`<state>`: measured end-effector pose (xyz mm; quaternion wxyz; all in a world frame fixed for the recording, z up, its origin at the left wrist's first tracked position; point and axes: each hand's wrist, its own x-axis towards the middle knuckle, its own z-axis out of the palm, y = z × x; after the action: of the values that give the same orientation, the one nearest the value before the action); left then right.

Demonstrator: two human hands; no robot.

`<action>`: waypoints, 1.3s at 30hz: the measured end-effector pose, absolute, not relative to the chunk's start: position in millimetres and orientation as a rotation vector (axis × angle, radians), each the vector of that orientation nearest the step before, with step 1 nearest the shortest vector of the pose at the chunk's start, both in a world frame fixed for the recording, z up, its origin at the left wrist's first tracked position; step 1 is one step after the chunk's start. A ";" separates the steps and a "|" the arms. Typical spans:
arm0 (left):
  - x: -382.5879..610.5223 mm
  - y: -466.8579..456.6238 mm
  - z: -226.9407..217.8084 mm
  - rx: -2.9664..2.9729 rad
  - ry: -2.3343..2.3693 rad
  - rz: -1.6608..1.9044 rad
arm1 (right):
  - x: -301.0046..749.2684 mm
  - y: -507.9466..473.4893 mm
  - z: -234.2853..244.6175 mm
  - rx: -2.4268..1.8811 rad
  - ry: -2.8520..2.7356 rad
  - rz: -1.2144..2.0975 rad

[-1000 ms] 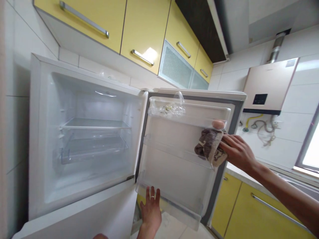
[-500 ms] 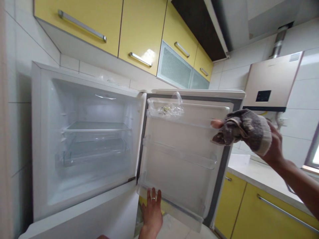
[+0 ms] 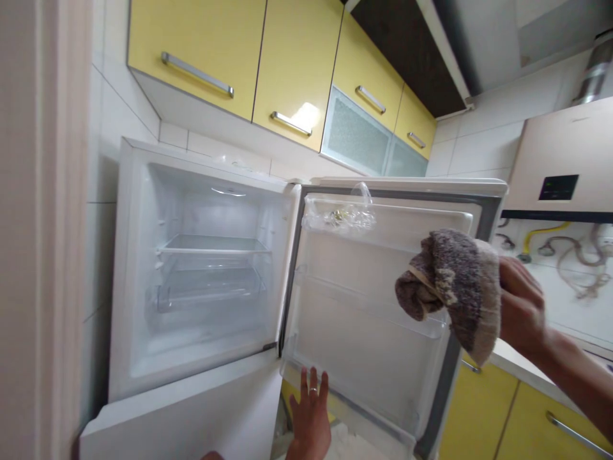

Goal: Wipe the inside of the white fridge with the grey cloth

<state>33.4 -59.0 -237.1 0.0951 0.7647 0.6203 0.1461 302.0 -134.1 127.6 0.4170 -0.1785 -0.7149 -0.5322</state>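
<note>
My right hand (image 3: 524, 303) is closed on a bunched grey-brown cloth (image 3: 454, 287) with a pale border. The cloth is in front of the outer part of the open fridge door (image 3: 364, 358), and most of my fingertips are hidden behind it. Low on the door, my left hand (image 3: 311, 412), a ring on one finger, has its fingers spread at the bottom door shelf (image 3: 349, 409). Contact there is hard to make out. A clear plastic bag (image 3: 340, 217) with something small and greenish inside sits in the top door shelf.
To the left, the fridge compartment (image 3: 201, 358) stands open, with a glass shelf (image 3: 215, 244) and a clear drawer (image 3: 211, 297). Yellow cabinets (image 3: 292, 64) hang above. A water heater (image 3: 560, 153) with pipes below it is on the right wall, over a counter (image 3: 517, 367).
My right hand has brought the cloth lower and nearer to me, away from the door's upper edge. My left hand stays at the bottom shelf. The view has turned left.
</note>
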 end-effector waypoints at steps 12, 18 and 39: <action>29.5 -84.4 -193.3 2.075 1.650 0.489 | 156.6 -42.4 123.7 -0.218 -1.928 -1.472; 32.4 -78.5 -202.2 1.910 1.546 0.666 | 61.2 -2.8 104.1 -0.182 -2.039 -1.329; -265.1 -68.6 -210.9 1.187 2.111 2.060 | -77.9 106.1 -79.7 -0.668 -2.770 -0.094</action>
<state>-265.1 -68.6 -210.9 -0.0188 0.3732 0.6639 0.6478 -77.9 106.1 -79.7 0.1448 -0.2319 -0.9613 -0.0328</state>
